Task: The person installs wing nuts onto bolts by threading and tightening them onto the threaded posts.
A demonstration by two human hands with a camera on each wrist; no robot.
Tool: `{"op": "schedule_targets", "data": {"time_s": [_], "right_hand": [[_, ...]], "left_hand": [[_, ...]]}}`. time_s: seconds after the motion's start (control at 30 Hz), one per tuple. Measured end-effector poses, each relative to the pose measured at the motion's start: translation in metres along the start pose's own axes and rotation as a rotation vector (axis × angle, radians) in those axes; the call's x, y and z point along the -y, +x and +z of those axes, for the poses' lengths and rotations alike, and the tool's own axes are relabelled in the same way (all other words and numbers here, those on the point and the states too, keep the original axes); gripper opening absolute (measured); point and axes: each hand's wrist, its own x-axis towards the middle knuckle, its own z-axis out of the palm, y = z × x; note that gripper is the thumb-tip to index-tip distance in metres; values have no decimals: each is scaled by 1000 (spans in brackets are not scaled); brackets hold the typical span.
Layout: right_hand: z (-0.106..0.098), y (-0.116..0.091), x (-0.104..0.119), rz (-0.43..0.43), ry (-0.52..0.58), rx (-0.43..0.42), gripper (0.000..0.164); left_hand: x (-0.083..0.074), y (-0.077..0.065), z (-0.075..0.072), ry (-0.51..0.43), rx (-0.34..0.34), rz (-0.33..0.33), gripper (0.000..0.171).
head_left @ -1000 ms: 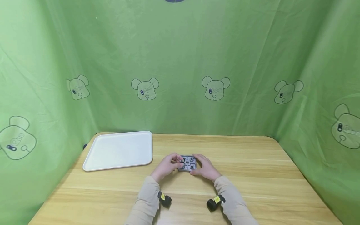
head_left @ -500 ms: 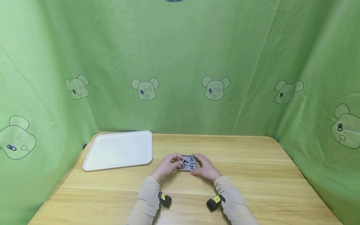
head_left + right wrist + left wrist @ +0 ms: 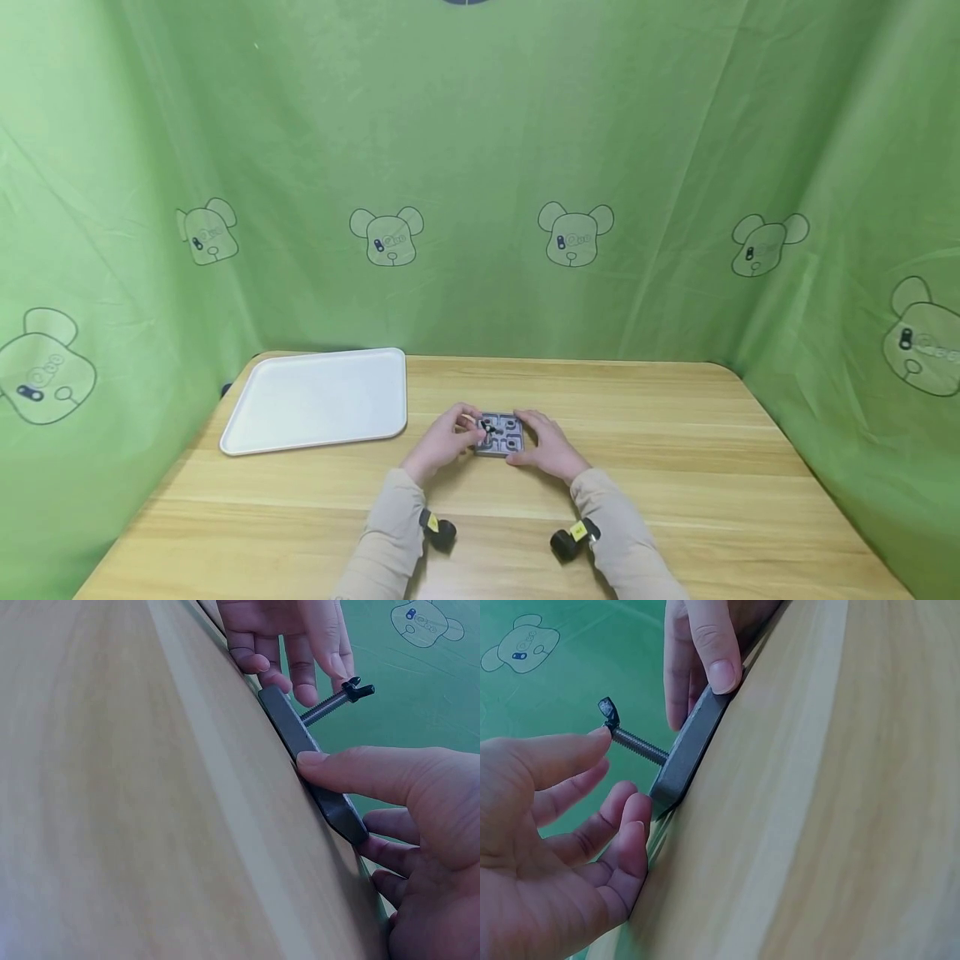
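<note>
A square grey plate (image 3: 512, 444) with ring-shaped recesses lies on the table between both hands. From its top rises a threaded wing bolt (image 3: 637, 746), its black wings well above the plate's face and its shank leaning in both wrist views. My left hand (image 3: 442, 442) is at the plate's left side, with the thumb tip right at the wings and the other fingers loosely bent, apart from the thumb. My right hand (image 3: 551, 450) grips the plate's right side, thumb on the near edge and fingers at the far edge.
A white tray (image 3: 318, 404) lies at the table's back left. The wooden table (image 3: 637, 433) is bordered by green curtains (image 3: 480, 300) printed with bear heads. Each wrist wears a small black camera.
My left index finger has lifted away from the wing bolt, widening the gap to the thumb. The bolt's wings have turned. My right hand and the plate stay in place.
</note>
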Motion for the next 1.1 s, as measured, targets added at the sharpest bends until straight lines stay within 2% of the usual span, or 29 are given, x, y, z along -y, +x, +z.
{"op": "schedule_targets", "data": {"time_s": [0.23,0.63,1.1], "right_hand": [[0,0,0,-3,9,0,93],[-1,-1,1,-9,7,3,92],[-2,-2,3,-1,16,4,92]], "left_hand": [[2,1,-1,-17,-2,4,19],[2,1,-1,13,12,22,23],[3,3,1,23,15,28,20]]}}
